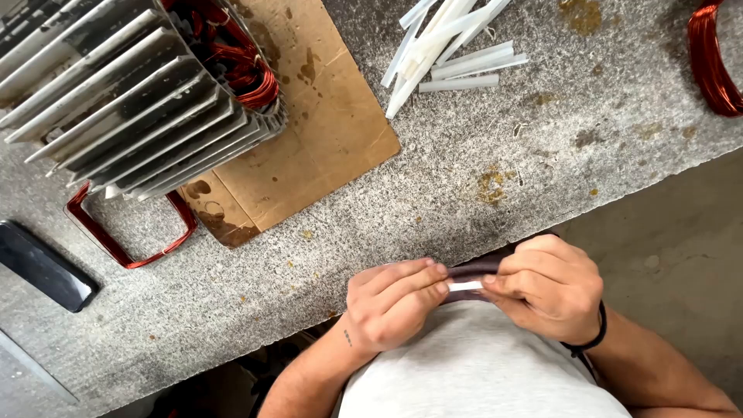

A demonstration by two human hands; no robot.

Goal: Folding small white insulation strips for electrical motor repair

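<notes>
A grey speckled stone worktop (480, 201) fills most of the view, stained with yellowish patches, its near edge running diagonally above a bare concrete floor (681, 255). At the upper left lies the largest item, a finned grey metal motor stator housing (131, 93) on its side, with copper windings (240, 58) visible in its open end. It rests partly on a stained sheet of brown cardboard (309, 131). A rectangular loop of reddish copper wire (128, 232) lies flat just below the housing, touching the worktop. A dark flat rectangular object (42, 267) sits at the left edge, apart from the loop. A second copper wire coil (712, 62) is partly cut off at the upper right corner. A loose pile of white strips (445, 46) lies at the top centre, well apart from the hands.

Both hands are held close to the person's body, off the worktop edge, in front of a light grey shirt (480, 371). The left hand (391, 302) and right hand (549, 286) each pinch one end of a small white strip (466, 286) between thumb and fingers; both grips are closed on it. The strip lies horizontal between the hands. A dark band (592, 340) circles the right wrist.
</notes>
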